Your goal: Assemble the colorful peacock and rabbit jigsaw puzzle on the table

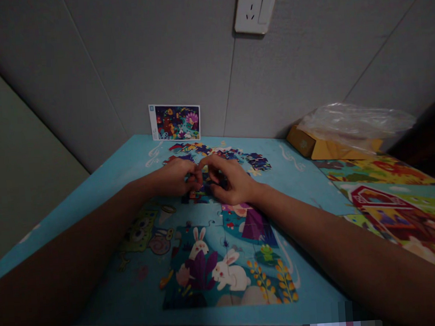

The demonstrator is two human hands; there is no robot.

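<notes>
My left hand point(176, 178) has its fingers bent and pressed together above the middle of the table. What they hold, if anything, is hidden. Touching or nearly touching it, my right hand point(231, 179) arches with its index finger stretched toward the left fingertips and its thumb apart. Dark puzzle pieces point(200, 196) lie beneath both hands, partly covered. Nearer to me is a joined section of jigsaw puzzle point(241, 252) showing white rabbits, a green frog and yellow plants. Beyond the hands, loose puzzle pieces point(257, 161) lie in a heap.
A picture card point(178, 122) of a colourful scene leans on the wall at the back. At right stands a yellow box point(327, 145) under clear plastic point(355, 122), behind a colourful farm picture point(408, 210). The blue tabletop point(104, 189) meets the grey wall, which has a socket point(255, 8).
</notes>
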